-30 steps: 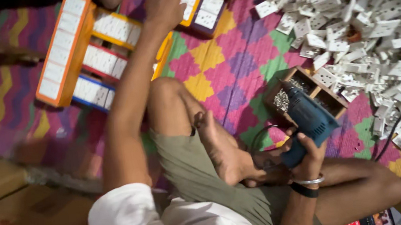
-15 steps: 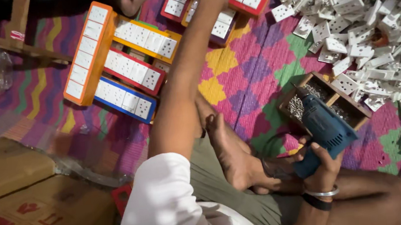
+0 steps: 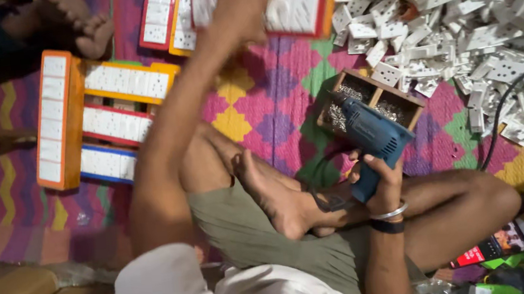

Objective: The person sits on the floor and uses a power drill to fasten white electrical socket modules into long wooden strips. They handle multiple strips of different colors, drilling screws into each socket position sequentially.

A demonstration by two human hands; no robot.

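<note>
Two hands: both the person's own, seated cross-legged on a patterned mat.
Left hand: stretched forward, fingers spread open, blurred, over a red-framed board; cannot tell if touching.
Right hand: closed round the handle of a blue drill, held above the knee.
Drill: nose over a wooden box of screws.
Boards: orange, yellow, red, blue frames, left.
Sockets: white heap, right.
</note>
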